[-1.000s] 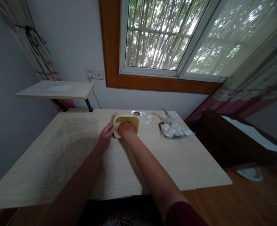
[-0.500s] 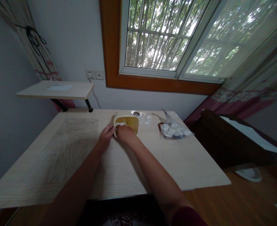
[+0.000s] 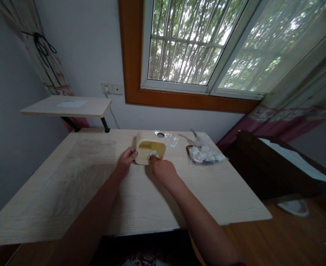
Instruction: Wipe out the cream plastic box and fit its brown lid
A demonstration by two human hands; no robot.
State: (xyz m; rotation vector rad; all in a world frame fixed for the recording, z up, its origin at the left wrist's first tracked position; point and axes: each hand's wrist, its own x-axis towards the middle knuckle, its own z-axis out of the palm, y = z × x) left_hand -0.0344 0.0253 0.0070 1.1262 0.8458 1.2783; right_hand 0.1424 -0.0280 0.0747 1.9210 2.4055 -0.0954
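A cream plastic box with a yellowish inside stands tilted at the back middle of the table, its opening facing me. At its left edge, my left hand has its fingers closed on the rim. My right hand is at the front of the opening. Its fingertips pinch a small crumpled white wad, which looks like tissue or cotton, against the inside of the box. The fingers partly hide the wad.
A clear plastic bag of white wads lies to the right on the table. A transparent sheet covers part of the left side. Behind it stands a raised shelf bearing a paper. A round hole is at the back edge.
My right hand has moved right and toward me, uncovering the inside of the box and the white wad. The box has shifted slightly right and turned more toward me. My left hand has barely moved.
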